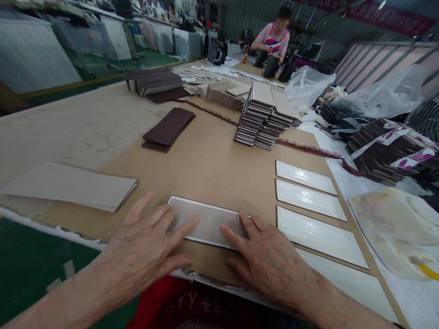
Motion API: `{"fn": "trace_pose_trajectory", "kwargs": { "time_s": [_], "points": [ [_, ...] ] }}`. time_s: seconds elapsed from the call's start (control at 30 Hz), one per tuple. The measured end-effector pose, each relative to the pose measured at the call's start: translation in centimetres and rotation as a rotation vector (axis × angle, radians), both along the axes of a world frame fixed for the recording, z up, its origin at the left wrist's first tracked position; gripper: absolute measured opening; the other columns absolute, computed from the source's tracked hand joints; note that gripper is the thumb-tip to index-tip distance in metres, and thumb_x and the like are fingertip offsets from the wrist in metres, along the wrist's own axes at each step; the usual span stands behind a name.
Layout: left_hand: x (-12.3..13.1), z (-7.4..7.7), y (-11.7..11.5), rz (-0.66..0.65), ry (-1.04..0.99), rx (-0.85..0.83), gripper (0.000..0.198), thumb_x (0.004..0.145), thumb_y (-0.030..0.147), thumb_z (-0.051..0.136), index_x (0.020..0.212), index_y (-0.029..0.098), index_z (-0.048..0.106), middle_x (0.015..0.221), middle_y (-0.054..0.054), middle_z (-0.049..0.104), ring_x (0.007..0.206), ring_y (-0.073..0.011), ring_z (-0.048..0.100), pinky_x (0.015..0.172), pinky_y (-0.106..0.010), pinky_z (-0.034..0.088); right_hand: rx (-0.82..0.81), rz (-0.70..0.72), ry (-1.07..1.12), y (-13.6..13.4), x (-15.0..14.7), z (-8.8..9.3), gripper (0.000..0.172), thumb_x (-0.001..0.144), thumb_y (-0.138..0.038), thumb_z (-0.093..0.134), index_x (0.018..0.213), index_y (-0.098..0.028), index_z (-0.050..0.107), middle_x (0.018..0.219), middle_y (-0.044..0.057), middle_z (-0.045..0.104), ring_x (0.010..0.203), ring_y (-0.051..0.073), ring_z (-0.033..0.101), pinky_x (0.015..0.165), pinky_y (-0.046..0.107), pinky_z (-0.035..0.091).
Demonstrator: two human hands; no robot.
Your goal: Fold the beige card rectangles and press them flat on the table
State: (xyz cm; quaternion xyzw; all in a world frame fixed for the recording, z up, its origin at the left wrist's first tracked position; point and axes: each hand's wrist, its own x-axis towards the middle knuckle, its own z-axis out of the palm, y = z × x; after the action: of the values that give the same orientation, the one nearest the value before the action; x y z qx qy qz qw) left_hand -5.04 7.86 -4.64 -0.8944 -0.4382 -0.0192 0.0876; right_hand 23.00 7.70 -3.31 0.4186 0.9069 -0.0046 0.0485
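Observation:
A grey rectangular board (206, 223) with a white border and dark edge lies flat near the table's front edge. My left hand (151, 237) rests over its left end, fingers spread, the index finger stretched across the grey face. Over the right end lies my right hand (260, 246), fingers apart and pressing on the surface. To the right, several dark-edged panels with a shiny white, wet-looking coat lie in a column, one of them this panel (318, 235); my right forearm partly covers the nearest. Left of my left hand is a stack of grey sheets (68, 185).
Dark brown pieces (169, 128) lie mid-table. Behind them stand a stack of bordered boards (257, 119) and a dark brown stack (154, 82). A stained plastic container (391, 228) with a yellow handle and bundled dark pieces (394, 151) are at right. A person (274, 39) works at the far end.

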Motion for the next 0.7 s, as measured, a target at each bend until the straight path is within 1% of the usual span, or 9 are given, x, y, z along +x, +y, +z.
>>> {"fn": "trace_pose_trajectory", "kwargs": {
  "time_s": [0.03,0.07,0.13,0.23,0.4,0.47,0.57,0.63,0.7],
  "points": [
    [0.5,0.1,0.0,0.000,0.024,-0.002,0.071,0.078,0.062,0.070,0.139,0.031,0.053,0.093,-0.007,0.059,0.099,-0.0317,0.057,0.110,-0.067,0.025,0.007,-0.005,-0.002,0.0,-0.2,-0.1,0.064,0.091,-0.057,0.057,0.146,-0.029,0.044,0.142,0.022,0.051,0.117,0.038,0.057,0.088,0.052,0.055],
    [0.8,0.0,0.0,0.002,0.036,-0.004,0.078,0.071,0.069,0.072,0.138,0.032,0.054,0.092,-0.007,0.058,0.097,-0.0318,0.057,0.110,-0.067,0.025,0.016,-0.008,-0.005,0.0,-0.3,-0.2,0.065,0.090,-0.061,0.057,0.146,-0.030,0.044,0.142,0.023,0.051,0.116,0.039,0.058,0.087,0.053,0.055],
    [1.1,-0.2,0.0,0.017,0.041,-0.004,0.082,0.067,0.074,0.071,0.136,0.032,0.057,0.092,-0.007,0.057,0.095,-0.0311,0.057,0.110,-0.067,0.024,0.033,-0.014,-0.011,0.1,-0.3,-0.5,0.067,0.089,-0.066,0.056,0.144,-0.029,0.046,0.142,0.024,0.050,0.116,0.039,0.058,0.087,0.054,0.054],
    [0.6,-0.6,0.1,0.032,0.032,0.006,0.079,0.070,0.073,0.069,0.134,0.028,0.059,0.092,-0.006,0.056,0.094,-0.0301,0.057,0.111,-0.069,0.021,0.056,-0.013,-0.014,-0.1,0.3,-1.1,0.067,0.089,-0.067,0.054,0.143,-0.028,0.048,0.146,0.021,0.048,0.118,0.037,0.057,0.093,0.056,0.051],
    [-1.3,-1.0,0.2,0.013,-0.001,-0.022,0.069,0.082,0.068,0.060,0.131,0.019,0.060,0.097,-0.007,0.058,0.099,-0.0292,0.057,0.112,-0.069,0.019,0.080,0.000,-0.025,-0.8,2.3,-1.4,0.062,0.095,-0.065,0.046,0.143,-0.026,0.049,0.151,0.011,0.046,0.136,0.035,0.044,0.106,0.062,0.041],
    [-2.1,-1.3,0.2,-0.002,-0.031,-0.035,0.065,0.085,0.066,0.058,0.130,0.018,0.060,0.099,-0.006,0.059,0.099,-0.0274,0.058,0.114,-0.067,0.019,0.103,0.020,-0.034,-1.0,3.5,-0.8,0.060,0.097,-0.063,0.041,0.141,-0.023,0.051,0.151,0.008,0.048,0.139,0.034,0.041,0.109,0.064,0.038],
    [-3.0,-1.8,0.2,-0.014,-0.080,-0.030,0.062,0.089,0.066,0.053,0.130,0.019,0.058,0.106,-0.005,0.060,0.102,-0.0256,0.058,0.114,-0.065,0.020,0.148,0.024,-0.026,-0.9,5.4,0.6,0.052,0.101,-0.057,0.038,0.132,-0.021,0.059,0.150,0.007,0.049,0.141,0.032,0.038,0.112,0.063,0.035],
    [-3.3,-2.1,0.2,-0.020,-0.100,-0.027,0.060,0.092,0.064,0.049,0.131,0.020,0.057,0.108,-0.003,0.059,0.104,-0.0249,0.058,0.114,-0.064,0.022,0.180,-0.010,0.010,-0.7,6.2,1.4,0.047,0.103,-0.050,0.038,0.130,-0.019,0.061,0.147,0.008,0.053,0.141,0.030,0.040,0.114,0.059,0.034],
    [-3.4,-2.2,0.3,-0.036,-0.109,-0.034,0.058,0.095,0.062,0.046,0.132,0.020,0.057,0.110,-0.003,0.059,0.106,-0.0245,0.057,0.114,-0.064,0.023,0.172,-0.045,0.059,-0.6,6.4,1.8,0.046,0.104,-0.043,0.039,0.134,-0.015,0.059,0.145,0.011,0.055,0.140,0.027,0.041,0.115,0.053,0.036]
  ]
}}
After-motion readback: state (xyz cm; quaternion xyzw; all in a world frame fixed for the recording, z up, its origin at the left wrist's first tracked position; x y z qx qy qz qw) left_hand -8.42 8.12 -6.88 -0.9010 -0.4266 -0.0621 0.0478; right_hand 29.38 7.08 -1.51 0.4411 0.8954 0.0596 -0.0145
